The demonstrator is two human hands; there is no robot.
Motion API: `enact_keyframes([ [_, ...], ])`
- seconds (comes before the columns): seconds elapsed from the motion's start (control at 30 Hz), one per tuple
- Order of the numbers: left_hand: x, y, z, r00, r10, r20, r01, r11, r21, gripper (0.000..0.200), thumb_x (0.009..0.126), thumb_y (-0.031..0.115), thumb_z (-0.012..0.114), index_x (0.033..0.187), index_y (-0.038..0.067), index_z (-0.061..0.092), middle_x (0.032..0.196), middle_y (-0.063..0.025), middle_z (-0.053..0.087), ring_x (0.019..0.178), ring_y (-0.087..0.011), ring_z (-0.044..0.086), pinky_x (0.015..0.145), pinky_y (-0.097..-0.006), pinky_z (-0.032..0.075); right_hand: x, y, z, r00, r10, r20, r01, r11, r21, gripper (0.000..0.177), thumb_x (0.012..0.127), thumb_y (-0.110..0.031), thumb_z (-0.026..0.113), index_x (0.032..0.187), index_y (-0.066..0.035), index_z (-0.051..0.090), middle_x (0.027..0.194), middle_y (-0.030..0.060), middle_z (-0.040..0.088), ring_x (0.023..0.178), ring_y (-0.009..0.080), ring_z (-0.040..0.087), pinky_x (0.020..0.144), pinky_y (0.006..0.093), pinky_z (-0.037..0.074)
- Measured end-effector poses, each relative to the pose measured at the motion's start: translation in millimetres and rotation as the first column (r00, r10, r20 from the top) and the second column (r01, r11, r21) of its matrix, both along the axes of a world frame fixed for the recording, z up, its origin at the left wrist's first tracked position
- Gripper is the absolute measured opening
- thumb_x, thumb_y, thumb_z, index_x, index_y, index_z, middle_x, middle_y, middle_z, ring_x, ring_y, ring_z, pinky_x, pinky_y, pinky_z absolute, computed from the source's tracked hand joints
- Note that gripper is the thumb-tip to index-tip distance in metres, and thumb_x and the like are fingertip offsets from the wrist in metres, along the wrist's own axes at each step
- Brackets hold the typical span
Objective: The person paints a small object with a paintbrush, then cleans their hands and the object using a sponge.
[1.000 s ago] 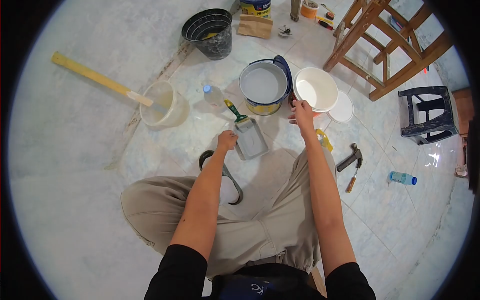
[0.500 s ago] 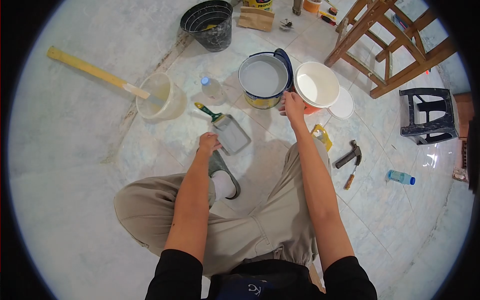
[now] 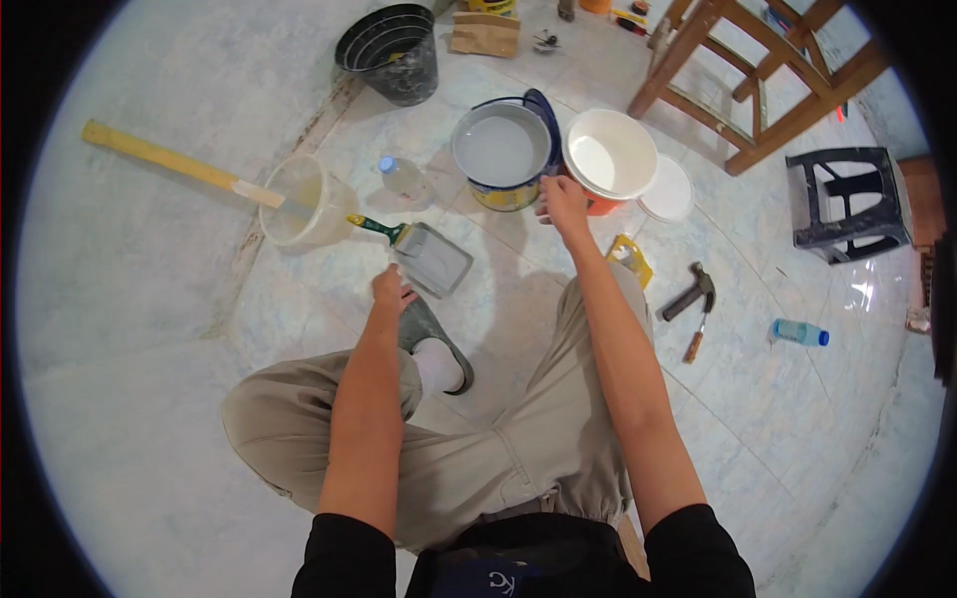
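My left hand [image 3: 388, 286] is beside the near left edge of a grey paint tray [image 3: 439, 261], thumb and fingers apart, over the toe of a dark green clog [image 3: 439, 339]. A wide paintbrush [image 3: 377, 227] with a green handle lies across the tray's far left corner. My right hand [image 3: 565, 207], fingers curled, is in front of the gap between a paint can [image 3: 504, 196] full of light grey paint and a white bucket [image 3: 610, 154]. I cannot tell whether the right fingers hold anything. A dark blue lid [image 3: 543, 115] leans at the can's right side.
A clear pail [image 3: 294, 224] with a yellow stick [image 3: 164, 154] and a water bottle [image 3: 404, 179] stand left. Farther back is a black bucket [image 3: 404, 75]. To the right are a hammer [image 3: 690, 292], a blue bottle [image 3: 797, 332], a black stool [image 3: 847, 204] and a wooden frame [image 3: 733, 85].
The whole view has shifted slightly. My left hand has drawn back a little from the tray's edge. My right hand stays by the can and the white bucket, fingers still curled.
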State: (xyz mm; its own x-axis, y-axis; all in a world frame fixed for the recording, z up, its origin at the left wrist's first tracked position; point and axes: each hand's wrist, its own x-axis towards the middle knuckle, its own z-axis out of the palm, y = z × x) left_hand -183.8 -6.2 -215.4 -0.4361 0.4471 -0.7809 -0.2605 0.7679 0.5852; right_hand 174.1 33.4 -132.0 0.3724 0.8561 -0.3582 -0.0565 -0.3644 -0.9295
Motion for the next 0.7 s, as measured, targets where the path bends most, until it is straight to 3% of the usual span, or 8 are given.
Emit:
enact_keyframes([
  [0.1, 11, 12, 30, 0.943, 0.079, -0.324, -0.078, 0.997, 0.018, 0.049, 0.094, 0.034, 0.059, 0.123, -0.005, 0.061, 0.124, -0.0223, 0.064, 0.108, -0.0431, 0.065, 0.093, -0.057, 0.054, -1, 3, -8, 0.998, 0.006, 0.062, -0.006, 1.0, 0.001, 0.036, 0.092, -0.031, 0.064, 0.082, 0.004, 0.063, 0.068, 0.0145, 0.066, 0.054, 0.0232, 0.068, 0.049, 0.0359, 0.056],
  [0.2, 4, 29, 50, 0.684, -0.174, -0.708, 0.181, 0.981, -0.067, 0.051, 0.094, 0.041, 0.054, 0.107, -0.006, 0.069, 0.112, -0.0259, 0.069, 0.104, -0.0459, 0.066, 0.097, -0.0525, 0.051, 0, 3, -11, 0.997, 0.019, 0.074, -0.018, 1.0, -0.012, 0.034, 0.091, -0.03, 0.064, 0.082, 0.003, 0.063, 0.066, 0.0167, 0.067, 0.053, 0.0252, 0.069, 0.051, 0.0369, 0.056],
  [0.4, 29, 50, 101, 0.557, -0.162, -0.814, 0.443, 0.887, 0.127, 0.047, 0.095, 0.042, 0.047, 0.093, 0.001, 0.07, 0.102, -0.0229, 0.072, 0.095, -0.0437, 0.066, 0.084, -0.0514, 0.049, -6, 6, -7, 0.99, -0.092, 0.102, 0.086, 0.995, 0.058, 0.03, 0.089, -0.029, 0.066, 0.086, 0.0, 0.06, 0.073, 0.0187, 0.068, 0.055, 0.0278, 0.069, 0.054, 0.0378, 0.056],
  [0.5, 17, 65, 103, 0.345, -0.261, -0.901, 0.747, 0.658, 0.095, 0.038, 0.095, 0.038, 0.052, 0.092, 0.003, 0.067, 0.096, -0.0209, 0.072, 0.087, -0.0407, 0.066, 0.078, -0.0502, 0.048, -14, 10, -10, 0.99, -0.076, 0.118, 0.072, 0.997, 0.036, 0.033, 0.086, -0.029, 0.066, 0.094, 0.002, 0.059, 0.083, 0.0236, 0.069, 0.073, 0.0368, 0.07, 0.069, 0.0453, 0.056],
  [0.57, 1, 74, 130, 0.09, -0.652, -0.753, 0.978, 0.201, -0.057, 0.031, 0.095, 0.031, 0.055, 0.101, 0.003, 0.067, 0.094, -0.0181, 0.072, 0.085, -0.0365, 0.066, 0.079, -0.0434, 0.05, -19, 19, -37, 0.974, -0.088, 0.21, 0.076, 0.995, 0.065, 0.036, 0.085, -0.03, 0.067, 0.097, 0.003, 0.058, 0.088, 0.0262, 0.069, 0.086, 0.0418, 0.07, 0.079, 0.0496, 0.054],
  [0.6, 5, 78, 156, -0.097, -0.757, -0.646, 0.995, -0.068, -0.07, 0.029, 0.094, 0.028, 0.056, 0.106, 0.003, 0.067, 0.093, -0.0167, 0.072, 0.084, -0.0344, 0.066, 0.079, -0.04, 0.051, -19, 23, -43, 0.97, -0.107, 0.218, 0.095, 0.993, 0.067, 0.036, 0.085, -0.029, 0.068, 0.096, 0.003, 0.057, 0.088, 0.0251, 0.069, 0.074, 0.0365, 0.069, 0.069, 0.0456, 0.054],
  [0.67, 31, 62, 242, -0.311, -0.922, -0.23, 0.931, -0.247, -0.269, 0.026, 0.092, 0.023, 0.063, 0.11, 0.005, 0.065, 0.088, -0.0154, 0.069, 0.079, -0.0266, 0.066, 0.077, -0.0373, 0.051, -23, 27, -49, 0.964, -0.141, 0.224, 0.128, 0.989, 0.072, 0.035, 0.085, -0.028, 0.07, 0.095, 0.003, 0.056, 0.087, 0.023, 0.068, 0.052, 0.0258, 0.068, 0.048, 0.0374, 0.055],
  [0.7, 26, 52, 262, -0.404, -0.828, -0.388, 0.905, -0.298, -0.305, 0.027, 0.092, 0.024, 0.063, 0.111, 0.005, 0.065, 0.084, -0.0143, 0.067, 0.076, -0.0248, 0.065, 0.074, -0.0365, 0.051, -24, 27, -42, 0.975, -0.159, 0.153, 0.157, 0.987, 0.02, 0.038, 0.085, -0.029, 0.068, 0.098, 0.004, 0.056, 0.092, 0.0255, 0.068, 0.068, 0.0331, 0.067, 0.062, 0.0423, 0.053],
])
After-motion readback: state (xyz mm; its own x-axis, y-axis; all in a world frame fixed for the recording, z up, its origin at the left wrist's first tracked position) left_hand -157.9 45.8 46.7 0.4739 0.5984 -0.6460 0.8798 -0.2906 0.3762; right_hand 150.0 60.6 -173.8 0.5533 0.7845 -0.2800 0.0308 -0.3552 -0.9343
